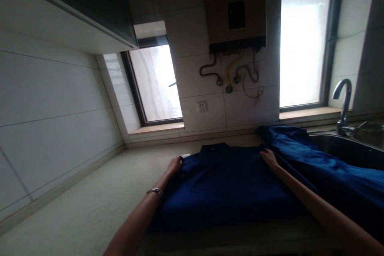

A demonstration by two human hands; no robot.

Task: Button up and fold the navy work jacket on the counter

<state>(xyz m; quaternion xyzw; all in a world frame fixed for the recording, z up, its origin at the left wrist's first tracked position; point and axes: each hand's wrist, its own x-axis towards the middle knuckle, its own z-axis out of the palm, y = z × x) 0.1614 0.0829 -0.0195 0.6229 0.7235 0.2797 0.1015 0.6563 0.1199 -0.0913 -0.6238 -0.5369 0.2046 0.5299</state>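
A dark blue collared shirt [231, 188] lies spread on the pale countertop [90, 192], its collar toward the wall. At the shirt's far left corner, my left hand [175, 164] is closed on the cloth; a bracelet circles that wrist. My right hand [269, 157] grips the far right corner near the other shoulder, fingers partly hidden by the fabric. To the right, more blue cloth [318, 160] lies in a rumpled heap, reaching over the sink's edge. Whether it belongs to the same garment cannot be told.
A steel sink [372, 136] with a curved faucet [345, 96] stands at the right. Above the counter hang a water heater [237, 12] with pipes and a wall cabinet [78, 12]. A socket [202, 106] sits between two windows.
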